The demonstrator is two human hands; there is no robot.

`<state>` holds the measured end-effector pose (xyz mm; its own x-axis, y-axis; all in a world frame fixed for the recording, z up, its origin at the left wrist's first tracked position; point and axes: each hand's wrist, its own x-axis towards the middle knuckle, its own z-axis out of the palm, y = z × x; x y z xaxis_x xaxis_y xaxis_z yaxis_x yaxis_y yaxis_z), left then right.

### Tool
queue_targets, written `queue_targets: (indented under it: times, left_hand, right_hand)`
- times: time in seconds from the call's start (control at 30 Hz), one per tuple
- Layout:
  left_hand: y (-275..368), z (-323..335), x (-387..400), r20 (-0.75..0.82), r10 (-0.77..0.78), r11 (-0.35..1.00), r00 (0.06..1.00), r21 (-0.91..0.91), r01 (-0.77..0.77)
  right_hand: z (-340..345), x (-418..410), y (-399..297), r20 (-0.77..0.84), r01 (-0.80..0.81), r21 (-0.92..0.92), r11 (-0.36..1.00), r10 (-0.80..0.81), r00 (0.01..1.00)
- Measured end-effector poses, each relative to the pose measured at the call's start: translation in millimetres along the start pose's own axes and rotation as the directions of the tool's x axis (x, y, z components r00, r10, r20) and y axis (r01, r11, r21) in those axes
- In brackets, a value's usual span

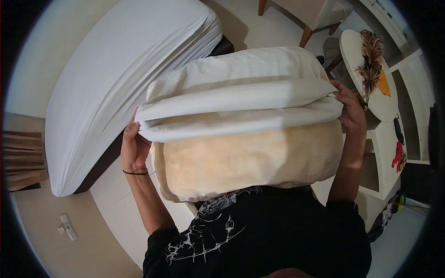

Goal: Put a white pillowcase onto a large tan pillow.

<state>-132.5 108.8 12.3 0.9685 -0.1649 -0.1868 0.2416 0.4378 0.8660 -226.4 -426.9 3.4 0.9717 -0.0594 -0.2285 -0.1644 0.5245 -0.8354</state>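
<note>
A large pillow with a yellowish, stained cover lies against my chest, held up in front of me. A white pillowcase covers its far part, and the case's edge is bunched in folds across the middle. My left hand pinches the folded cloth at its left end, thumb and fingers on the edge. At the opposite end my right hand grips the same folds. The pillow's near half shows bare of the white case.
A mattress with a white fitted sheet stands on a dark base at left. An upholstered chair is at the far side. On the right, a white round-ended table bears a feather duster and an orange cloth. White shelving adjoins it.
</note>
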Motion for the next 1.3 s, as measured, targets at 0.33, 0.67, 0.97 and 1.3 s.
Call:
queue_targets:
  times: [0.33, 0.67, 0.97, 1.3]
  left_hand:
    - [16.2, -25.9, 30.0, 0.143, -0.137, 0.926, 0.98, -0.333, 0.178]
    - [-25.8, -11.4, 35.3, -0.026, -0.017, 0.982, 1.0, -0.191, 0.011]
    - [-19.9, -34.6, 52.2, -0.085, 0.006, 0.733, 0.996, -0.678, -0.062]
    - [-15.3, 7.4, 10.8, 0.011, 0.191, 0.98, 0.982, -0.063, -0.19]
  right_hand:
    - [3.8, 3.3, 18.0, 0.313, 0.11, -0.281, 0.954, -0.017, 0.95]
    - [13.1, 16.8, 20.6, 0.034, 0.419, 0.164, 0.893, -0.429, 0.903]
    - [24.6, -5.3, 19.3, 0.283, 0.115, -0.06, 0.992, -0.093, 0.955]
    - [2.7, -0.9, 14.8, -0.101, 0.362, 0.392, 0.846, -0.351, 0.931]
